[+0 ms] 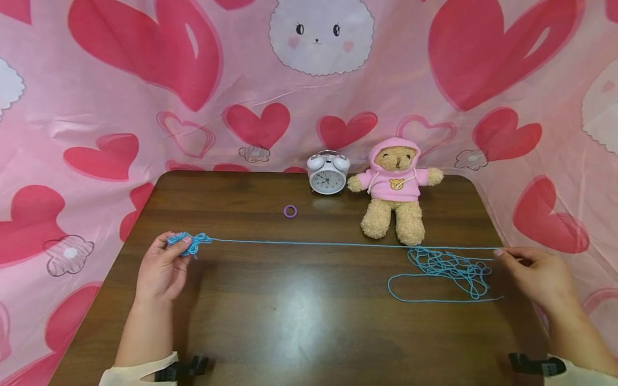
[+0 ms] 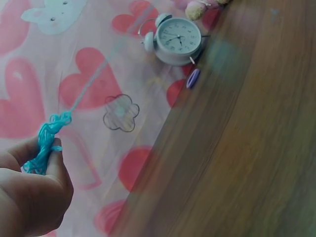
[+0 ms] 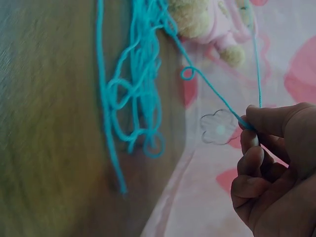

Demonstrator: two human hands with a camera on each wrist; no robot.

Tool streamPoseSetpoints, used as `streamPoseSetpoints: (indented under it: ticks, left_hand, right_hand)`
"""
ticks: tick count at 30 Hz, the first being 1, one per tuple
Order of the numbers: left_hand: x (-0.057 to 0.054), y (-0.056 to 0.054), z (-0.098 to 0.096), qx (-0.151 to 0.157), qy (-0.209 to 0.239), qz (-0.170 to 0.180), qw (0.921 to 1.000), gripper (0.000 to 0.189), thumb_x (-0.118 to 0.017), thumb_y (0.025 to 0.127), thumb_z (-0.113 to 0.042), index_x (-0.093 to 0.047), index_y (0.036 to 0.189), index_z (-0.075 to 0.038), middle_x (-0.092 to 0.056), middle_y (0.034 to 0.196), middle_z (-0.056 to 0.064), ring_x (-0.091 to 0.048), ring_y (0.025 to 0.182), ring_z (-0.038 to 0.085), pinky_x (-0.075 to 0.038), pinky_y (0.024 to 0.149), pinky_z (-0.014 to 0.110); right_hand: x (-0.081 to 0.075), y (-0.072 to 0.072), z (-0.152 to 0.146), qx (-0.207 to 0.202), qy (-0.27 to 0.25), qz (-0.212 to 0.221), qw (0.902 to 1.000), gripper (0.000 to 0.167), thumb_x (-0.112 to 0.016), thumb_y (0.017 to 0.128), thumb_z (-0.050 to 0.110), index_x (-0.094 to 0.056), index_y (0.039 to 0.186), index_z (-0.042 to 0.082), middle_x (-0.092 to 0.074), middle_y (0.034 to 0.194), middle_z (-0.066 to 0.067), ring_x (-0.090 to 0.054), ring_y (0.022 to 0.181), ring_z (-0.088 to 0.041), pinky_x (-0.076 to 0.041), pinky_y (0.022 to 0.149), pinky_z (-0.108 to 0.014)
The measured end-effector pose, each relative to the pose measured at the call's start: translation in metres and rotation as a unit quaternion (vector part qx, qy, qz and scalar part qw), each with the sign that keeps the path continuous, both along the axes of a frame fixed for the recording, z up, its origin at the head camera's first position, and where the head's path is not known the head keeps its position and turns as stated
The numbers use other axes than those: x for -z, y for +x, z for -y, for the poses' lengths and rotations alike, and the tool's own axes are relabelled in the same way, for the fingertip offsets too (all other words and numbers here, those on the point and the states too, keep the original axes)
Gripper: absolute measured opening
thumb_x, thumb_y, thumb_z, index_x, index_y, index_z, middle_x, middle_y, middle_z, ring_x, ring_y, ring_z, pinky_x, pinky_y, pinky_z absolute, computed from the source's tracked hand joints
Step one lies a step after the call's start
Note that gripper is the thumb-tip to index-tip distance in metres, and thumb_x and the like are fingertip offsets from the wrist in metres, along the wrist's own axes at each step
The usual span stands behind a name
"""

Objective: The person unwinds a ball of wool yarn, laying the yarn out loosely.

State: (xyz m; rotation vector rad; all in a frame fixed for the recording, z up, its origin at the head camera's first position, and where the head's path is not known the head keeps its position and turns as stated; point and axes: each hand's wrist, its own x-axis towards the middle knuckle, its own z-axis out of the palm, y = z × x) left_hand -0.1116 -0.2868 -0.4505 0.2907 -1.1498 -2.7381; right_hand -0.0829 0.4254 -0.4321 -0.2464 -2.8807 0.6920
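My left hand (image 1: 164, 268) pinches a small bundle of blue yarn (image 1: 195, 244) between thumb and fingers at the table's left side. From that bundle a single blue strand (image 1: 309, 244) runs straight and taut across to my right hand (image 1: 543, 276), whose thumb and forefinger pinch it near the right edge. In the right wrist view, a second length with a small loop (image 3: 189, 73) leads from the pinch back to the loose yarn. That tangled pile of blue yarn (image 1: 451, 268) lies on the table just left of my right hand, its free end trailing toward the front.
A white twin-bell alarm clock (image 1: 328, 174) stands at the back of the brown table (image 1: 289, 332). Beside it sits a teddy bear (image 1: 396, 187) in a pink hoodie, its feet close to the taut strand. A purple ring (image 1: 289, 211) lies before the clock. Pink heart-patterned cloth (image 1: 256, 80) surrounds the table.
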Motion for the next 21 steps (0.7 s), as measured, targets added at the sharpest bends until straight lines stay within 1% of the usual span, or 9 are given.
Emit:
streamPoseSetpoints:
  ticks: [2,3,5,6,8,9,11,15,21]
  left_hand:
    - [0.0,0.001,0.003,-0.005,0.005,-0.001,1.0,0.024,-0.056,0.096,0.02,-0.059,0.095,-0.004,-0.07,0.087,0.009,-0.071,0.074,0.019,-0.06,0.066,0.027]
    - [0.0,0.001,0.005,-0.007,0.006,-0.001,1.0,0.024,-0.056,0.096,0.02,-0.059,0.095,-0.004,-0.07,0.087,0.009,-0.071,0.074,0.019,-0.06,0.066,0.027]
    - [0.0,0.002,0.009,-0.012,0.005,0.0,0.9999,0.023,-0.057,0.096,0.019,-0.06,0.095,-0.004,-0.069,0.088,0.009,-0.071,0.074,0.02,-0.06,0.066,0.027]
    - [-0.001,0.002,0.011,-0.012,0.007,-0.001,0.9999,0.023,-0.057,0.096,0.019,-0.06,0.095,-0.004,-0.069,0.088,0.01,-0.071,0.074,0.02,-0.061,0.066,0.027]
    - [-0.001,0.003,0.014,-0.013,0.013,-0.005,0.9998,0.023,-0.055,0.096,0.019,-0.06,0.095,-0.003,-0.07,0.088,0.011,-0.072,0.074,0.021,-0.061,0.067,0.028]
    - [-0.001,0.003,0.016,-0.013,0.014,-0.007,0.9998,0.023,-0.054,0.097,0.019,-0.06,0.095,-0.002,-0.07,0.088,0.011,-0.073,0.073,0.022,-0.061,0.067,0.028]
    - [-0.002,0.004,0.018,-0.015,0.017,-0.01,0.9997,0.023,-0.052,0.097,0.019,-0.06,0.095,-0.002,-0.071,0.088,0.012,-0.073,0.073,0.022,-0.062,0.068,0.029]
    - [-0.003,0.005,0.021,-0.019,0.027,-0.014,0.9994,0.023,-0.05,0.097,0.02,-0.06,0.096,-0.001,-0.071,0.088,0.013,-0.073,0.073,0.024,-0.062,0.068,0.03]
    - [-0.001,0.005,0.018,-0.009,0.021,-0.014,0.9996,0.024,-0.05,0.098,0.02,-0.06,0.094,-0.001,-0.07,0.087,0.012,-0.073,0.073,0.023,-0.062,0.068,0.029]
  right_hand:
    - [0.005,-0.002,-0.004,-0.003,0.006,0.007,1.0,0.038,-0.073,0.096,0.032,-0.077,0.11,-0.004,-0.074,0.1,-0.028,-0.036,0.075,0.024,-0.041,0.059,-0.025]
    - [0.007,-0.002,-0.005,-0.003,0.009,0.011,0.9999,0.038,-0.072,0.097,0.032,-0.076,0.11,-0.004,-0.074,0.098,-0.028,-0.043,0.076,0.018,-0.041,0.058,-0.026]
    - [0.012,-0.004,-0.009,0.0,0.006,0.024,0.9997,0.04,-0.071,0.098,0.032,-0.075,0.111,-0.005,-0.074,0.099,-0.029,-0.06,0.076,-0.003,-0.041,0.058,-0.027]
    - [0.015,-0.004,-0.01,0.006,0.0,0.034,0.9994,0.042,-0.07,0.098,0.034,-0.075,0.112,-0.006,-0.073,0.101,-0.029,-0.064,0.079,-0.016,-0.041,0.058,-0.027]
    - [0.02,-0.004,-0.013,0.017,-0.009,0.048,0.9987,0.045,-0.069,0.099,0.036,-0.074,0.114,-0.006,-0.071,0.107,-0.032,-0.065,0.09,-0.04,-0.041,0.06,-0.029]
    - [0.022,-0.004,-0.014,0.022,-0.014,0.054,0.9982,0.047,-0.069,0.099,0.037,-0.073,0.115,-0.007,-0.07,0.11,-0.033,-0.062,0.096,-0.049,-0.04,0.062,-0.03]
    - [0.026,-0.004,-0.017,0.029,-0.022,0.06,0.9975,0.048,-0.068,0.1,0.038,-0.072,0.117,-0.007,-0.069,0.112,-0.033,-0.06,0.1,-0.052,-0.04,0.063,-0.031]
    - [0.034,-0.005,-0.025,0.027,-0.015,0.058,0.9979,0.046,-0.068,0.1,0.037,-0.073,0.116,-0.006,-0.071,0.109,-0.032,-0.06,0.1,-0.054,-0.04,0.063,-0.033]
    - [0.048,-0.007,-0.031,-0.018,0.004,0.068,0.9975,0.041,-0.069,0.1,0.033,-0.075,0.112,-0.006,-0.074,0.092,-0.027,-0.062,0.099,-0.058,-0.043,0.062,-0.031]
